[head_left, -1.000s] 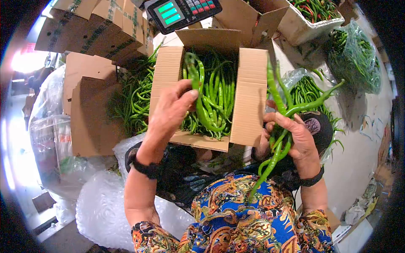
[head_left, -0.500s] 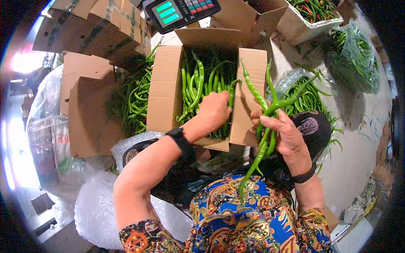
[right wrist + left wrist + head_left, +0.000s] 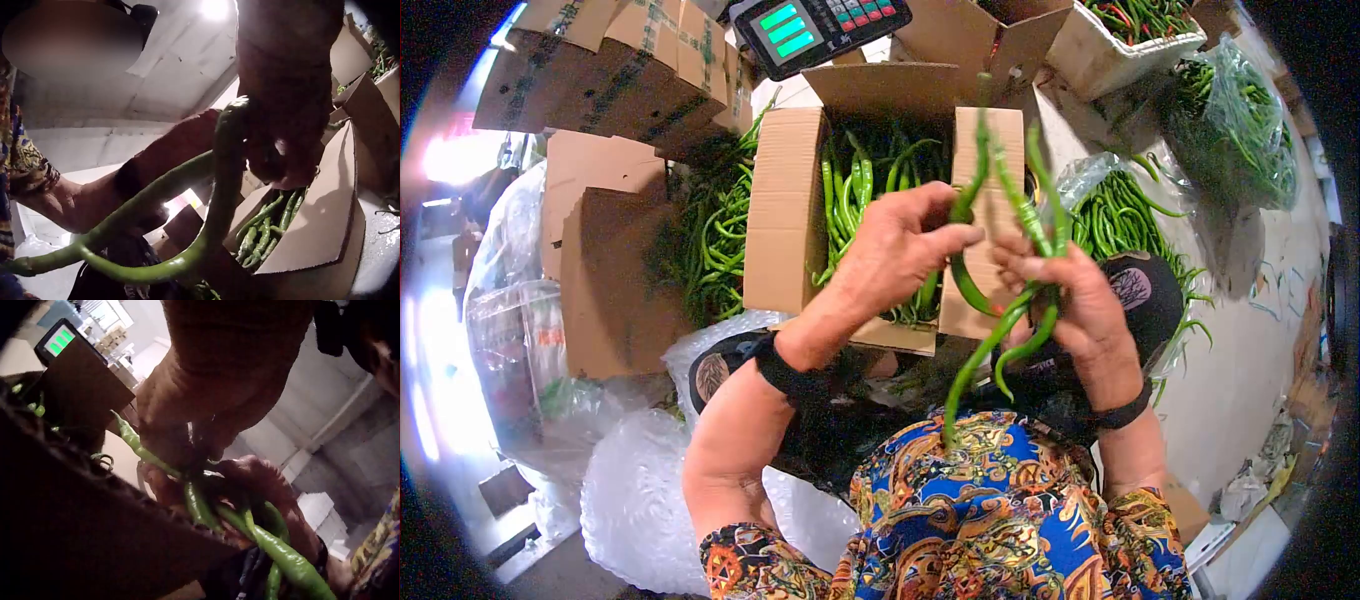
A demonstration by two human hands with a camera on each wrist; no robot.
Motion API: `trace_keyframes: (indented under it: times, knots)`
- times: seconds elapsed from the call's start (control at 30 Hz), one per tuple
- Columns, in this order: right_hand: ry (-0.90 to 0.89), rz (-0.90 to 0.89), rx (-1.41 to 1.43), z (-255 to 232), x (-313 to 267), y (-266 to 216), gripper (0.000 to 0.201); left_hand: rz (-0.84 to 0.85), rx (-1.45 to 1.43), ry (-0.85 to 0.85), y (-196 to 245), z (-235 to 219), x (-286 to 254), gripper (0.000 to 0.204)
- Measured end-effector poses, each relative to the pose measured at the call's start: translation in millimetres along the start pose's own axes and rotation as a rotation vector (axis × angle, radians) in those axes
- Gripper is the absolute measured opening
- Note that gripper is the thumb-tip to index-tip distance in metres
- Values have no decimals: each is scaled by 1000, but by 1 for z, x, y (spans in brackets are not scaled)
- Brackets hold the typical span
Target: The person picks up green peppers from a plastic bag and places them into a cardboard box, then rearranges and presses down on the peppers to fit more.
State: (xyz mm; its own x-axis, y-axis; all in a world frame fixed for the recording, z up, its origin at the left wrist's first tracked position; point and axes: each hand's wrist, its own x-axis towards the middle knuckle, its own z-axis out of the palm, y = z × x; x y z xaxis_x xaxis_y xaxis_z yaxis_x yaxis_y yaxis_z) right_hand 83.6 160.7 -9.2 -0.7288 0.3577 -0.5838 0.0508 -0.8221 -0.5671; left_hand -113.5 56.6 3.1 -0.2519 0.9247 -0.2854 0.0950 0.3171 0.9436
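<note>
a: largest part, the open carton (image 3: pixel 784 210): clock positions refer to the head view, 12 o'clock at its top. green peppers (image 3: pixel 845 190) lie inside, mostly lengthwise from 12 to 6. which edge matters?

b: the right flap (image 3: pixel 955 318), folded outward at 3 o'clock of the opening. the pepper-work in hand lies over and beside it, outside the mouth.

a: and the hands?

b: left hand (image 3: pixel 890 250), nearer the opening: thumb and forefinger pinch a single pepper (image 3: pixel 972 190); the lie of the other fingers cannot be told. right hand (image 3: pixel 1085 300), at 4 o'clock from the left: thumb laid across a bunch (image 3: pixel 975 360), fingers curled round it, their tips blurred.

a: long axes?

b: the bunch fans: one long tail points to 7 o'clock over the shirt (image 3: pixel 960 510), other ends point to 11 and 12. the single pepper runs roughly 12 to 6, its lower end hooked toward 5.

a: so the bunch lies which way from the left fingertips?

b: at 3 to 4 o'clock, very near; whether the peppers touch there cannot be told. room between the hands is narrow, crossed by peppers; the carton's mouth opens at 11 o'clock from the left hand, bounded by the right flap's fold.
</note>
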Motion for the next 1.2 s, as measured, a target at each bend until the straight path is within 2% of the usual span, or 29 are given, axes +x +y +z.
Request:
trace_keyframes:
  times: [0.03, 0.1, 0.13, 0.2, 0.3, 0.37, 0.43, 0.5, 0.53, 0.67, 0.73, 0.8, 0.9, 0.97, 1.0, 1.03, 1.07, 1.1, 1.17, 1.2]
  knots:
    - [28, -117, 130, -7, 0, 4, 50, 3, -68, 50, -4, -4, 0, 25]
    - [-138, -167, 299, -17, -1, 1, 47, -98, 0, 10, -10, -14, -3, 28]
    - [-187, -180, 330, -18, 0, 1, 45, -99, -1, 10, -11, -15, -6, 28]
    - [-175, -179, 338, -14, -3, 2, 44, -156, -60, -59, -2, -13, -12, 32]
    - [-159, -181, 335, -6, -6, 1, 42, -155, -143, -76, 1, -10, -15, 31]
    - [-369, -169, 424, -7, -5, 0, 43, -156, -131, -89, 2, -12, -18, 31]
    - [-342, -190, 405, -6, -11, -4, 46, -155, -122, -102, 3, -13, -22, 31]
    - [-239, -315, 316, -2, -20, -11, 44, -119, -190, -15, 4, -12, -26, 30]
    - [-331, -331, 326, 1, -25, -16, 43, -114, -180, 4, 6, -15, -28, 30]
    - [-457, -317, 401, -7, -40, -25, 42, -117, -244, 101, 12, -18, -41, 29]
    - [-540, -200, 505, -9, -41, -28, 40, -109, -222, 134, 7, -26, -45, 29]
    - [-500, -200, 534, -6, -37, -22, 41, -88, -204, 224, 4, -30, -51, 29]
    - [-461, -180, 552, -7, -30, -15, 40, -120, -237, 258, -1, -41, -60, 30]
    - [-349, -141, 599, 0, -27, -9, 40, -139, -207, 390, -1, -48, -70, 28]
    - [-370, -132, 579, -1, -24, -7, 40, -139, -189, 465, -4, -57, -75, 27]
    - [-367, -128, 599, 1, -23, -4, 40, -9, -21, 585, -11, -72, -82, 23]
    - [-342, -122, 608, 4, -23, -2, 40, 60, -532, 656, -28, -95, -89, 23]
    - [-318, -114, 617, 4, -22, -2, 40, 154, -668, 687, -33, -117, -102, 25]
    - [-342, -122, 617, 3, -17, -1, 36, 21, -854, 1116, -21, -109, -112, 29]
    - [-329, -127, 622, 5, -15, 1, 33, 33, -709, 990, -11, -94, -116, 29]
